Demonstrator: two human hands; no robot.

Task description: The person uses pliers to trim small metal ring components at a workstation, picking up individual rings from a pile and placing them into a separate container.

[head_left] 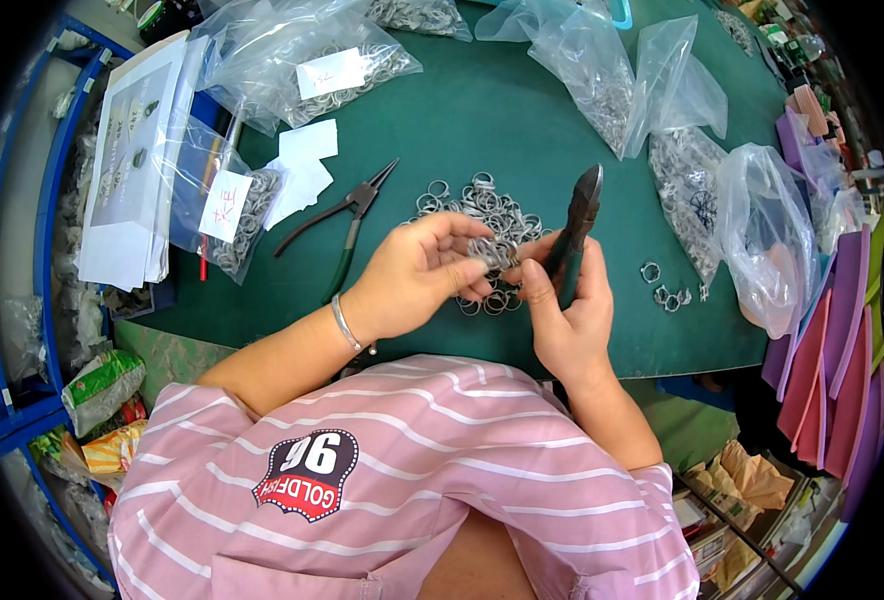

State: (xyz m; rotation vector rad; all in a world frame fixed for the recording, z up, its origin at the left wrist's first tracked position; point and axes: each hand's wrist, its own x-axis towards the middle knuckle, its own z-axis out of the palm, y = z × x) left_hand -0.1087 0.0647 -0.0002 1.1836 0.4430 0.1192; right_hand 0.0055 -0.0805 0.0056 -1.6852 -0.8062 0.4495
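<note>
My left hand (pixel 407 272) has its fingers curled round a small bunch of metal rings (pixel 493 252), thumb on top. In my right hand (pixel 577 325), a pair of dark-jawed pliers (pixel 584 200) with green handles points up and away, and its fingertips reach to the bunch. Under and beyond both hands lies a pile of silvery rings (pixel 492 205), partly covered by them. A second pair of pliers (pixel 360 200), with long thin tips, rests left of the pile. Several loose rings (pixel 672 298) lie to the right.
Clear bags of small metal parts (pixel 332 75) stand at the back left, with another labelled bag (pixel 242 215) nearer. More filled bags (pixel 687 190) line the right side of the green table (pixel 442 110). Paper slips (pixel 300 175) and a stack of papers (pixel 127 180) sit left.
</note>
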